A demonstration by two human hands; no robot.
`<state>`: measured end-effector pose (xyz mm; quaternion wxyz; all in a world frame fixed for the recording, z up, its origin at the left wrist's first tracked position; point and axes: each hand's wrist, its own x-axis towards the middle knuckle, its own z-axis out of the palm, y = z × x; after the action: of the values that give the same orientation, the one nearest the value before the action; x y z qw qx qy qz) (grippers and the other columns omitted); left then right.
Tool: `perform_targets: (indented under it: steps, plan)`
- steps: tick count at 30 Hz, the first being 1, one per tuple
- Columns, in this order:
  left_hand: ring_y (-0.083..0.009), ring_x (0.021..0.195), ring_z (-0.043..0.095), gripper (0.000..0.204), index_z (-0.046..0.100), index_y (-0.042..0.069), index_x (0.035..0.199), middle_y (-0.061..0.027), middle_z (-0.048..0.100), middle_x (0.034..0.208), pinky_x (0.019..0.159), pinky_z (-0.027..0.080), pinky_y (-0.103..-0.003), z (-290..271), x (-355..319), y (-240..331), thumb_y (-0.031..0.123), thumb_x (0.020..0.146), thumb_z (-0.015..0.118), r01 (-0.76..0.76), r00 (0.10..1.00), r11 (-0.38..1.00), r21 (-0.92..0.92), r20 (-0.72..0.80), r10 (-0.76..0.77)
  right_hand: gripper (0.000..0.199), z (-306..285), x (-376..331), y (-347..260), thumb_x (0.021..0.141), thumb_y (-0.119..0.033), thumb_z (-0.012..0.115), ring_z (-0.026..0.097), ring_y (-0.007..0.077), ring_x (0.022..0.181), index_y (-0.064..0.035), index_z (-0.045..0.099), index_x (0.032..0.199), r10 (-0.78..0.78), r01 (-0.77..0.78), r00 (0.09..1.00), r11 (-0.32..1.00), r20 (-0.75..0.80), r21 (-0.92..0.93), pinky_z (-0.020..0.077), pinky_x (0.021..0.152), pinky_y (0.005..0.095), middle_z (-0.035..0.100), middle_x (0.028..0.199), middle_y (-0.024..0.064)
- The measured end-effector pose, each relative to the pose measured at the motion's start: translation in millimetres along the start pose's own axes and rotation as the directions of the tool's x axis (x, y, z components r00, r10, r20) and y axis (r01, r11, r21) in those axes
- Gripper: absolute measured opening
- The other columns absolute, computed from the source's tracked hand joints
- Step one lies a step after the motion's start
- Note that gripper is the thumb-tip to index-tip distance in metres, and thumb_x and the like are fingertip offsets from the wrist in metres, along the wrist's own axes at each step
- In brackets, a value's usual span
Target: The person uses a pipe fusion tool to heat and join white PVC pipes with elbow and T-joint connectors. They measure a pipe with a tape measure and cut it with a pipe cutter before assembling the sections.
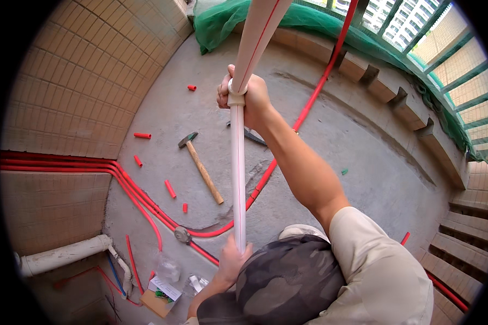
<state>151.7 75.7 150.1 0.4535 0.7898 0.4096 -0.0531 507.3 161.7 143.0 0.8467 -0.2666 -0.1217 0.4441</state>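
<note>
Both hands, left hand (232, 261); right hand (250, 96), grip white pipe (238, 179).

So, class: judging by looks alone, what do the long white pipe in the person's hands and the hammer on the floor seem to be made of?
White pipe: probably plastic, with a smooth matte white surface and a thin red line along it, held by both hands, left hand and right hand. Hammer: handle looks like pale, unpainted wood; the head is dark and dull, likely steel.

A wooden-handled hammer (201, 168) lies on the concrete floor (363, 162) among red pipe offcuts (169, 188).
</note>
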Motion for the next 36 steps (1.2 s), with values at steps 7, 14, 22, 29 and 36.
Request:
perform_targets:
  steps: [7,14,22,29,36]
  plan:
    - [-0.0495,0.084,0.065,0.038,0.053,-0.003,0.113,-0.0297,0.065,0.082,0.071,0.050,-0.053,-4.3,-5.8,0.0,0.019,0.086,0.069,0.080,0.995,0.995,-0.056,0.064,-0.076,0.042,5.8,3.5,10.6,0.099,-0.029,0.046,0.047,0.0234,0.057,-0.0036,0.054,0.067,0.074,-0.074,0.997,0.997,0.003,0.029,0.0386,0.057,0.0352,0.051,0.060,0.0125]
    - [-0.0498,0.087,0.065,0.036,0.055,-0.003,0.112,-0.0303,0.065,0.085,0.073,0.050,-0.053,-8.3,-13.9,0.1,0.018,0.086,0.068,0.067,0.997,0.991,-0.120,0.057,-0.060,0.048,14.8,-1.3,15.2,0.099,-0.031,0.045,0.045,0.0225,0.058,-0.0046,0.054,0.061,0.119,-0.121,0.991,0.992,0.054,0.036,0.0360,0.059,0.0345,0.048,0.056,0.0112]
    - [-0.0488,0.086,0.066,0.038,0.055,-0.003,0.114,-0.0293,0.066,0.086,0.074,0.052,-0.051,-16.0,-16.7,1.8,0.018,0.086,0.068,0.094,0.993,0.990,-0.102,0.082,-0.086,0.047,7.1,-6.3,18.2,0.099,-0.031,0.044,0.043,0.0221,0.059,-0.0050,0.054,0.061,0.106,-0.111,0.993,0.989,0.057,0.094,0.0364,0.060,0.0349,0.048,0.057,0.0108]
    - [-0.0515,0.087,0.064,0.035,0.053,-0.002,0.110,-0.0312,0.065,0.086,0.074,0.051,-0.055,-24.6,-27.8,-12.8,0.020,0.086,0.066,0.098,0.991,0.995,0.036,0.086,-0.101,0.047,-12.3,-28.9,37.8,0.099,-0.032,0.044,0.043,0.0231,0.061,-0.0060,0.053,0.061,0.102,-0.153,0.974,0.955,0.201,0.254,0.0372,0.063,0.0359,0.048,0.058,0.0106]
    - [-0.0522,0.090,0.063,0.036,0.053,-0.003,0.113,-0.0332,0.064,0.087,0.076,0.050,-0.055,-17.9,-40.1,-10.1,0.017,0.086,0.065,0.154,0.983,0.988,-0.018,0.104,-0.152,0.046,9.9,-35.9,38.7,0.100,-0.031,0.044,0.040,0.0225,0.061,-0.0053,0.053,0.063,0.110,-0.138,0.987,0.957,0.120,0.256,0.0374,0.063,0.0352,0.046,0.057,0.0109]
